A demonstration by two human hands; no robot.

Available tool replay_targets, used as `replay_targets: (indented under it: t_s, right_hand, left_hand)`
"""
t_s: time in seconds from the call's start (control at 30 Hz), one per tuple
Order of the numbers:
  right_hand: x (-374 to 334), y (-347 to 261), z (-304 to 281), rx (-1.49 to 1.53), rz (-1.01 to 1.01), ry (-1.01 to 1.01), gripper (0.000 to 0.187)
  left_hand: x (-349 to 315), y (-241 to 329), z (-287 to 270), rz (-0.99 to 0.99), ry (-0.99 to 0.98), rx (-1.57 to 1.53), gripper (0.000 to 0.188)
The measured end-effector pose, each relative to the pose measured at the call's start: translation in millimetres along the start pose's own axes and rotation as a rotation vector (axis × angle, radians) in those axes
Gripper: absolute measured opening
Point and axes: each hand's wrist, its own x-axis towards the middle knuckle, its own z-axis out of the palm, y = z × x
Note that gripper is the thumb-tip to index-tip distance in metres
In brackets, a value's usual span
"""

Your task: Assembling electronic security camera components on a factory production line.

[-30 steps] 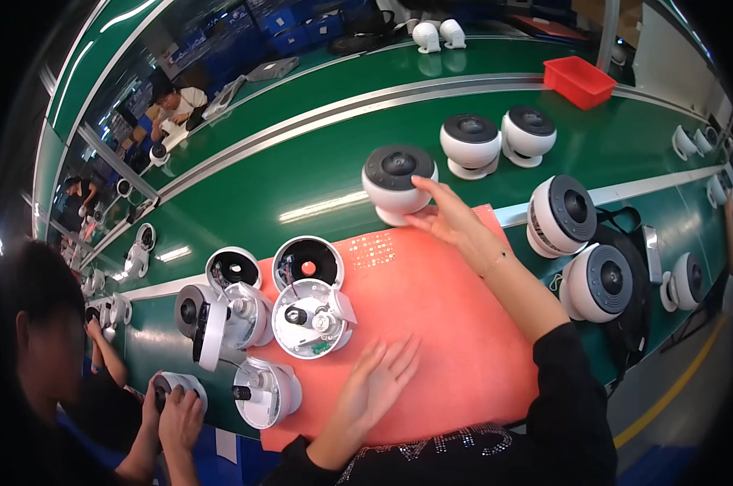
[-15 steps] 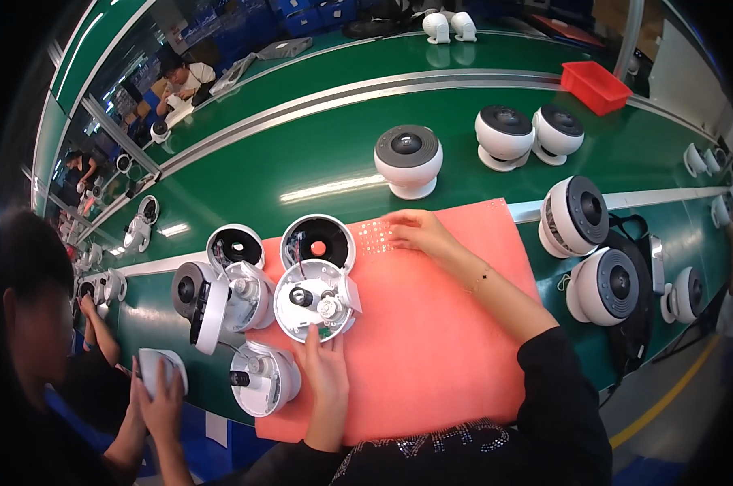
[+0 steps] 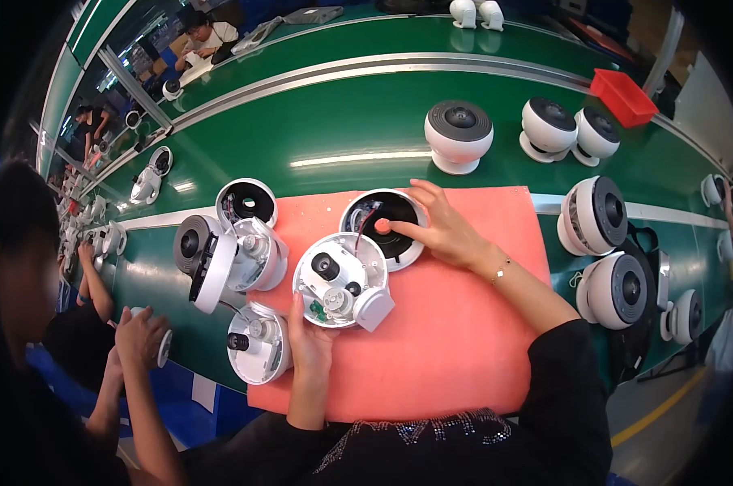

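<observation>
My left hand (image 3: 310,348) grips the lower left rim of an opened white camera housing (image 3: 314,293), with a black lens, small motors and a green circuit board inside. A cable joins it to a round white cover (image 3: 416,212) with a black inside. My right hand (image 3: 451,231) clasps that cover at its right edge, one digit reaching in to a red round piece (image 3: 382,227) at its centre. Both parts rest on an orange foam mat (image 3: 455,348). Left of them stand another opened housing (image 3: 257,255), a ring-shaped cover (image 3: 246,202) and a lower housing (image 3: 258,348).
Finished white-and-grey ball cameras (image 3: 459,134) stand on the green bench, several more on the right. A red bin (image 3: 623,97) sits at the far right. A black bag (image 3: 638,300) lies beside the right-hand cameras. At left, a co-worker's hands (image 3: 139,336) hold a white part.
My right hand has left the small pieces on the mat and come to the cover. The housing and cover have shifted right and turned. The whole view has shifted slightly.
</observation>
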Motion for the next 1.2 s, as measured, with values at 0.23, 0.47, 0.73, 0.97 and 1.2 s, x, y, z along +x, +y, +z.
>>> replay_targets:
  t_s: [0.23, 0.47, 0.73, 0.97, 1.2]
  right_hand:
    - [-54.2, -0.2, -54.2, -0.11, -0.068, 0.203, 0.027]
    - [-110.8, -34.9, -129.0, -0.226, 0.127, -0.004, 0.036]
    - [-142.9, -87.5, -155.4, 0.825, 0.504, -0.069, 0.04]
    - [-129.5, -120.5, -144.3, 1.244, 1.185, -0.096, 0.049]
    - [-112.2, -126.4, -132.8, 1.152, 1.127, -0.095, 0.046]
  left_hand:
    - [19.0, -5.4, 23.4, -0.091, -0.04, -0.018, 0.043]
    - [69.3, -47.4, 55.2, -0.265, -0.327, 0.246, 0.029]
    - [109.2, -80.8, 151.7, -0.468, -1.562, 0.86, 0.028]
    - [53.6, -85.1, 179.2, -0.169, -1.652, 1.105, 0.034]
    - [6.4, -31.5, 67.1, -0.003, -0.702, 0.762, 0.028]
